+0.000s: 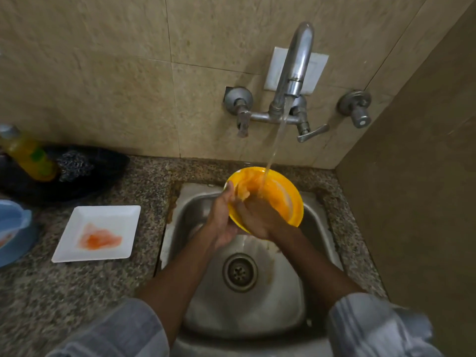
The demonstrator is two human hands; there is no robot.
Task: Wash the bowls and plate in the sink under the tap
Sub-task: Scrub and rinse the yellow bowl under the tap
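Yellow bowl [280, 191] centre frame over sink [247, 313], tilted under tap [296, 73] stream. L hand [222, 217] grips rim; R hand [257, 217] fingers inside, rubbing. Risk: wet rim slips, splash reaches plate [99, 231] at left

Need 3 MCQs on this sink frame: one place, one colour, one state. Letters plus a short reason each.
1. Where is the white square plate?
A. in the sink
B. on the counter left of the sink
C. under the tap

2. What colour is the bowl being washed?
A. yellow
B. green
C. red

3. What is the tap doing?
A. shut off
C. dripping only
B. running

Key:
1 B, it lies on the granite counter, orange smear on it.
2 A, the left hand grips its rim and the right hand rubs inside.
3 B, a stream falls into the bowl.
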